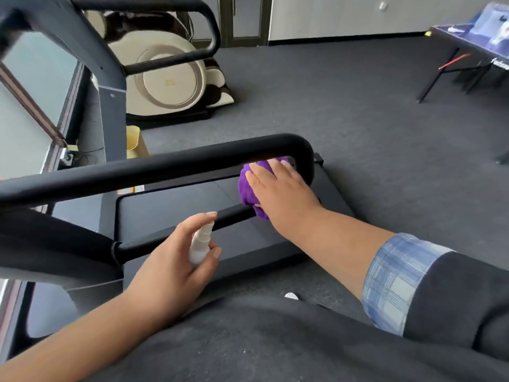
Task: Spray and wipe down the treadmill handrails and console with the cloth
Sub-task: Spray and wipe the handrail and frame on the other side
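Note:
A black treadmill handrail (154, 166) loops across the middle of the view, with a thinner lower bar (154, 239) beneath it. My right hand (278, 188) lies on a purple cloth (248, 188) bunched around the lower bar near the loop's bend; its fingers look fairly straight over the cloth and the thumb is hidden under it. My left hand (176, 260) grips a small white spray bottle (201, 241), index finger on top of the nozzle, close to the lower bar. The treadmill belt (176, 205) lies below.
The far handrail (176, 31) and upright (110, 111) rise at upper left. A cream massage chair (170, 75) stands behind, a yellow bag (136, 142) on the floor beside it. A dark table (468, 51) sits at the right over grey carpet. A window runs along the left.

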`<state>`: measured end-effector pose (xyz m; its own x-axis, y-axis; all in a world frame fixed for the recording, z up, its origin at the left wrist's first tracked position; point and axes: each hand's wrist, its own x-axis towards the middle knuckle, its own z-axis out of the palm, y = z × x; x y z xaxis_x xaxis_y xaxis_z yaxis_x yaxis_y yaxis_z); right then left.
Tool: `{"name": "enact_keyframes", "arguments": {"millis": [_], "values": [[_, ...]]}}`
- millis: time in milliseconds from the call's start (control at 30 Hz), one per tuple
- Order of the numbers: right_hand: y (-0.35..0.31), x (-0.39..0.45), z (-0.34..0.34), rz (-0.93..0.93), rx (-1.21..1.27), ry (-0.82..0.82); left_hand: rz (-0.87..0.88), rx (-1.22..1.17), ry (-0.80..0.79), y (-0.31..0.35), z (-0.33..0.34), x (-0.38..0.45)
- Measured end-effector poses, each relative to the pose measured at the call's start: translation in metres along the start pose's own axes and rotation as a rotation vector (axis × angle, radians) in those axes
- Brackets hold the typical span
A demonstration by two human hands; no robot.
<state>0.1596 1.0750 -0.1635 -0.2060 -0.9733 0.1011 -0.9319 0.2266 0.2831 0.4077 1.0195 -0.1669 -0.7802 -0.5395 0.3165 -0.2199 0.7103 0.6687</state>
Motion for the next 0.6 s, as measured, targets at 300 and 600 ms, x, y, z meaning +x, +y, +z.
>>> {"name": "enact_keyframes", "arguments": {"millis": [300, 600], "values": [[-0.021, -0.003, 0.028, 0.234, 0.320, -0.117, -0.036, 0.040, 0.025, -0.018, -0.021, -0.020], [-0.062, 0.016, 0.031, 0.098, 0.350, -0.107, -0.134, 0.044, 0.018, -0.024, -0.034, -0.037]]}}
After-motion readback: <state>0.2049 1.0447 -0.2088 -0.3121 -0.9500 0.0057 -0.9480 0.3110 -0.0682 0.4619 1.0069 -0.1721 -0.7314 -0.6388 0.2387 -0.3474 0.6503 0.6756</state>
